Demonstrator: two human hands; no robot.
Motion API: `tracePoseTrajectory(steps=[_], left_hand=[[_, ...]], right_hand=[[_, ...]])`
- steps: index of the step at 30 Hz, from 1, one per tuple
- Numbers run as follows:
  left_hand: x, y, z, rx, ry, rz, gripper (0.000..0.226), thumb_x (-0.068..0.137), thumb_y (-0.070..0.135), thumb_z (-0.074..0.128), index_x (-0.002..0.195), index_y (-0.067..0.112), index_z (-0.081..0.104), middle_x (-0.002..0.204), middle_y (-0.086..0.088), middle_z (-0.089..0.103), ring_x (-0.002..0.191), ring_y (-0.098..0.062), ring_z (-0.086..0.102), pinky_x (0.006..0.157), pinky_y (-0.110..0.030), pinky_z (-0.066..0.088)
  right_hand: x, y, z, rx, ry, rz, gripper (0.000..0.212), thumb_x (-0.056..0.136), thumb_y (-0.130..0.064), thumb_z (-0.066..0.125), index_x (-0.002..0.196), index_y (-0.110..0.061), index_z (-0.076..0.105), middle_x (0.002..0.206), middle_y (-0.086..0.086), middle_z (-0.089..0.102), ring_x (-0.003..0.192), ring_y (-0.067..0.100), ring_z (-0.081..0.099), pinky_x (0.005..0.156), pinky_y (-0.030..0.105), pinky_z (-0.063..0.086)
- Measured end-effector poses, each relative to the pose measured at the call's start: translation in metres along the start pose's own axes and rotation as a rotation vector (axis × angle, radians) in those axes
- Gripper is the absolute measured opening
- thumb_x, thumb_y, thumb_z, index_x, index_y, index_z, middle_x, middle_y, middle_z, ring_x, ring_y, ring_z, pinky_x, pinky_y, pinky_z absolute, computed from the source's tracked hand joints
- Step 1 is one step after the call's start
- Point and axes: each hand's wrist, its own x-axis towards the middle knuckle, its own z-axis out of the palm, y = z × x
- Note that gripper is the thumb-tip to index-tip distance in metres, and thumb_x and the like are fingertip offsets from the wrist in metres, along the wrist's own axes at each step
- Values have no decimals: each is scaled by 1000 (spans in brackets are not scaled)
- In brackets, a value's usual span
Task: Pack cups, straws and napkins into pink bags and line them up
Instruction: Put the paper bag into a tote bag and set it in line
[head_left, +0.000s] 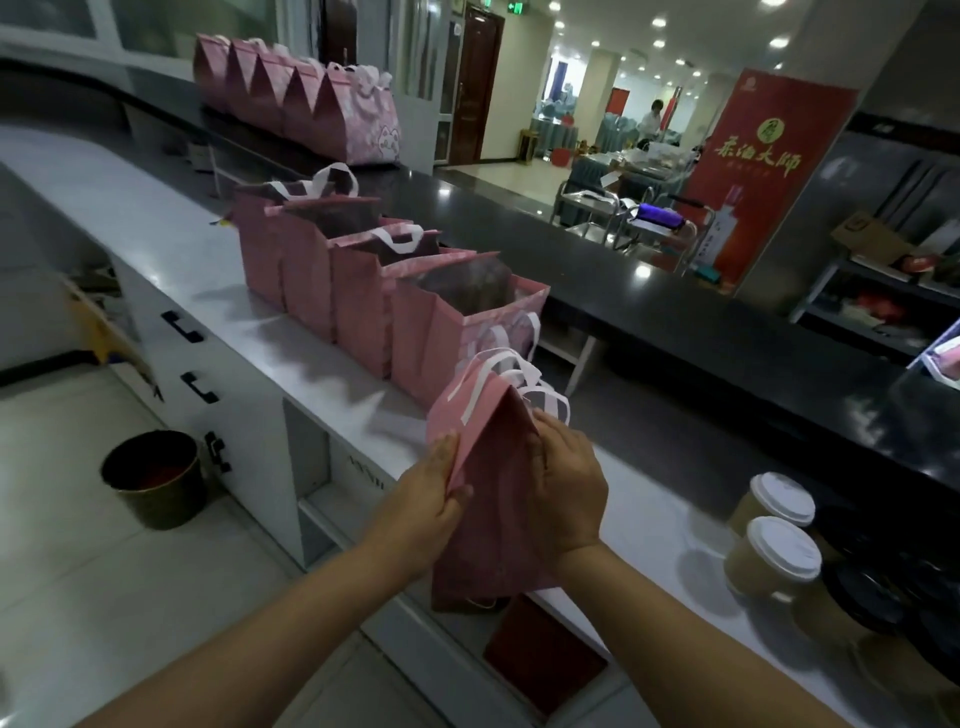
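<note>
A pink bag (493, 499) with white ribbon handles stands on the white counter (171, 260), its top pressed to a ridge. My left hand (434, 499) pinches its left edge between thumb and fingers. My right hand (566, 493) holds its right side, fingers curled on the paper. Behind it, several open pink bags (363, 296) stand in a row. Two lidded paper cups (774, 551) stand at the right. No straws or napkins are visible.
Several closed pink bags (296, 98) line the raised black ledge (675, 312) at the back. A bin (153, 475) sits on the floor to the left. Dark lids and more cups (883, 608) crowd the counter's right end. A red box (545, 654) lies below the counter edge.
</note>
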Motion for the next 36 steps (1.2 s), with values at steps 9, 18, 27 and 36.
tracePoseTrajectory(steps=[9,18,27,36], left_hand=[[-15,-121,-167,114,87,-91,80,87,44,55,149,19,12,155,-1,21,137,-17,27,107,-28,26],[-17,-230,-301,-94,153,-170,68,76,51,62,135,31,34,127,12,46,117,-9,44,97,-35,41],[35,-309,-350,-306,220,-253,60,72,66,48,126,45,31,122,28,40,109,13,40,87,-11,34],[172,-372,-422,-334,259,-170,38,79,58,50,112,69,37,112,36,55,101,9,57,74,-10,47]], right_hand=[[28,-152,134,123,10,0,28,90,-17,49,101,-3,70,99,14,71,87,35,65,68,39,52],[64,-278,260,342,-49,15,42,93,-30,38,104,-2,68,104,11,68,96,30,59,79,31,43],[123,-329,351,388,-53,-78,41,94,-28,40,111,-1,66,110,13,67,101,31,59,86,26,40],[243,-341,482,453,113,-168,25,89,-9,54,107,2,67,104,16,69,95,29,62,93,14,36]])
